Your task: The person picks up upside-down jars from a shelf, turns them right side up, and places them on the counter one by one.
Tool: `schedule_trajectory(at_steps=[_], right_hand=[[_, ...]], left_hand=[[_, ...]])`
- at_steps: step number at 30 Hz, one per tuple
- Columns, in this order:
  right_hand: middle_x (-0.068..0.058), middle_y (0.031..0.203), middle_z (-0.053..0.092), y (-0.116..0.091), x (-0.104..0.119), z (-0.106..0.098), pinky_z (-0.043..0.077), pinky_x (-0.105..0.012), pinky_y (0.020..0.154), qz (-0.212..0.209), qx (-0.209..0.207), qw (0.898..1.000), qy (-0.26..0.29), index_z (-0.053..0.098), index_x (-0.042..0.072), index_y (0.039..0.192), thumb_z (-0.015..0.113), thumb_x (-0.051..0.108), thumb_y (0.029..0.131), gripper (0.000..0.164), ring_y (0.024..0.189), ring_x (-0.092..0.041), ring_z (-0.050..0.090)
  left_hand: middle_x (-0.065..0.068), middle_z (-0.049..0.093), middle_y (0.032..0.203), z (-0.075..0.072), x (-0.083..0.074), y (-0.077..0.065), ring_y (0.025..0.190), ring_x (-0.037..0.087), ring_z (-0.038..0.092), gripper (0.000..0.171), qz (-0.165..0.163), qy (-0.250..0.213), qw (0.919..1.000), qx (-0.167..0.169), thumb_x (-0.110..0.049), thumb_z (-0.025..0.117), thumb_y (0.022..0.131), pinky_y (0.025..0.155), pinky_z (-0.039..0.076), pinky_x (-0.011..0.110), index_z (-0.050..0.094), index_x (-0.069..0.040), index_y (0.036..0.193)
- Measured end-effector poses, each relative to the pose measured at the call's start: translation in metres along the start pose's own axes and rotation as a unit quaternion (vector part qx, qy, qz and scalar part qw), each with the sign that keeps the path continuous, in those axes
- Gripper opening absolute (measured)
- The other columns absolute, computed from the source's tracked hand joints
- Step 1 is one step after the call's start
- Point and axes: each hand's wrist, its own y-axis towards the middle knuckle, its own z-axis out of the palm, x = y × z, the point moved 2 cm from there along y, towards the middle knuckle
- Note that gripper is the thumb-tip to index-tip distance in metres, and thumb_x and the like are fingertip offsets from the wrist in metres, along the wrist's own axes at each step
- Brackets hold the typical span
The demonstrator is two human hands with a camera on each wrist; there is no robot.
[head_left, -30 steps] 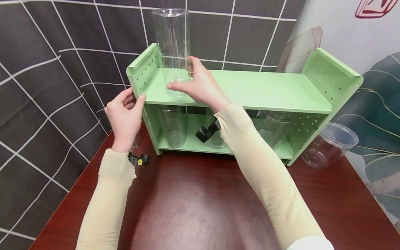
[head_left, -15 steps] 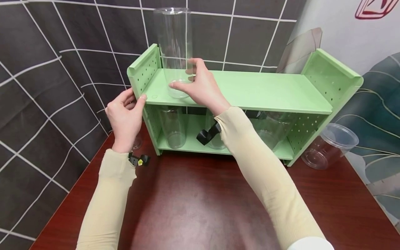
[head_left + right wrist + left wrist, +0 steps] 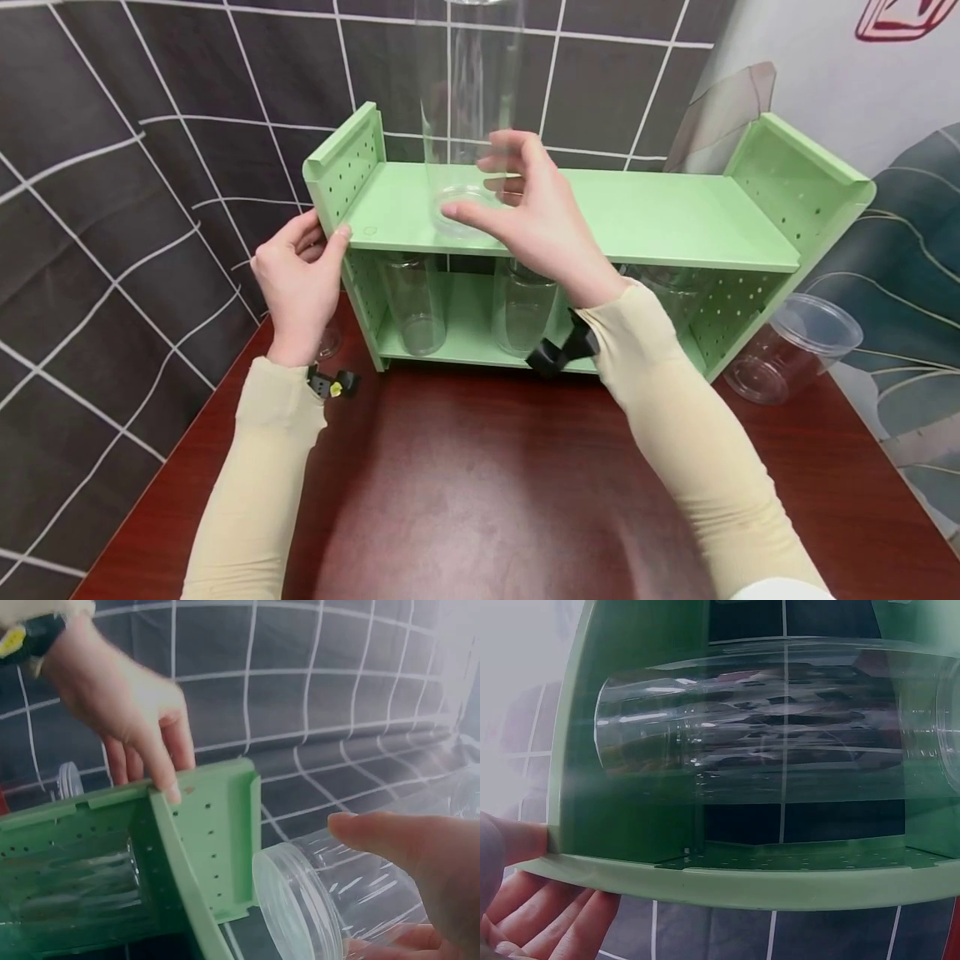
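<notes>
My right hand (image 3: 543, 221) holds a tall clear plastic jar (image 3: 472, 100) near its base, thumb in front and fingers behind. The jar is upright over the left part of the green two-tier shelf (image 3: 660, 217), its top cut off by the head view's edge. In the right wrist view the jar's round base (image 3: 289, 907) appears apart from the shelf. My left hand (image 3: 296, 271) pinches the shelf's left side panel (image 3: 341, 179), thumb at the front edge and fingers outside. The left wrist view shows those fingers (image 3: 551, 919) around the panel's edge.
Several clear jars stand on the lower tier, including one at the left (image 3: 416, 317) and a middle one (image 3: 525, 312). A wide clear tub (image 3: 787, 350) leans right of the shelf. Tiled-pattern cloth (image 3: 90, 250) hangs behind the dark red table (image 3: 450, 483).
My right hand has moved right with the jar, which now looks larger and higher in the head view. My left hand has stayed on the side panel.
</notes>
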Motion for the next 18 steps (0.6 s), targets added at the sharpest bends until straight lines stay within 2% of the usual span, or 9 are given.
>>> schedule_trajectory(at_steps=[8, 14, 18], right_hand=[[-0.001, 0.13, 0.061, -0.042, -0.004, -0.026, 0.046, -0.03, 0.104, -0.031, -0.002, 0.998, 0.048, 0.046, 0.014, 0.143, 0.09, 0.019, 0.079, 0.077, 0.119, -0.017, 0.06], [-0.009, 0.132, 0.064, -0.078, -0.022, -0.04, 0.047, -0.035, 0.105, -0.05, 0.016, 0.997, 0.065, 0.051, 0.008, 0.136, 0.089, 0.006, 0.079, 0.068, 0.121, -0.026, 0.061], [-0.015, 0.133, 0.063, -0.106, -0.035, -0.049, 0.046, -0.035, 0.107, -0.061, 0.028, 0.996, 0.06, 0.052, 0.006, 0.138, 0.088, -0.003, 0.077, 0.072, 0.121, -0.028, 0.061]], left_hand=[[0.01, 0.076, 0.105, 0.0, -0.002, 0.0, 0.086, 0.009, 0.072, 0.03, 0.001, 0.001, 1.0, 0.001, -0.015, 0.079, 0.089, 0.08, 0.058, 0.022, 0.077, -0.005, 0.117], [0.01, 0.076, 0.105, -0.001, -0.001, 0.0, 0.086, 0.009, 0.072, 0.03, 0.0, 0.004, 1.0, 0.0, -0.016, 0.079, 0.089, 0.08, 0.058, 0.022, 0.077, -0.005, 0.117], [0.01, 0.076, 0.105, 0.0, 0.0, 0.0, 0.086, 0.009, 0.072, 0.03, 0.001, 0.004, 1.0, 0.001, -0.016, 0.079, 0.09, 0.08, 0.058, 0.022, 0.076, -0.005, 0.118]])
